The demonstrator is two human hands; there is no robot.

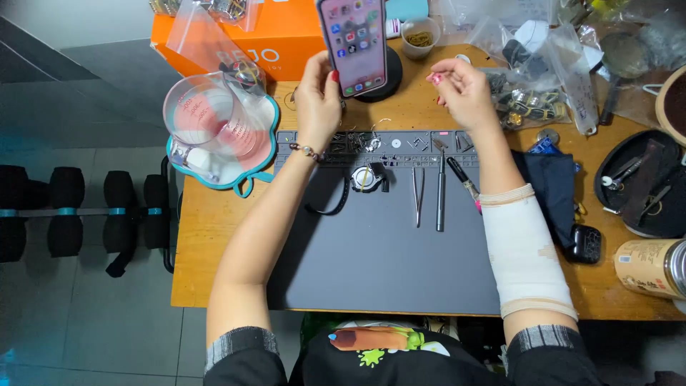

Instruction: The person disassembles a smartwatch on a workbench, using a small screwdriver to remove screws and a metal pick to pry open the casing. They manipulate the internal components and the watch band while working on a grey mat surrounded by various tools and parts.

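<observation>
My left hand (318, 100) holds a pink smartphone (353, 44) upright, its lit screen facing me. My right hand (463, 91) hovers beside it with the fingers pinched together; whether it holds something small I cannot tell. Below both hands lies a grey work mat (386, 257) on a wooden table (207, 236). A wristwatch with a black strap (364, 179) lies on the mat, next to tweezers (418, 194), a slim metal tool (441, 196) and a screwdriver (463, 182). Small parts fill the mat's top trays (357, 141).
A clear measuring jug (207, 114) stands on a teal-rimmed tray at left. Behind it stands an orange box (279, 43). Plastic bags of parts (532, 78), a dark cloth (557, 186), a black tray of tools (639, 186) and a can (654, 266) crowd the right. Dumbbells (64, 211) lie on the floor.
</observation>
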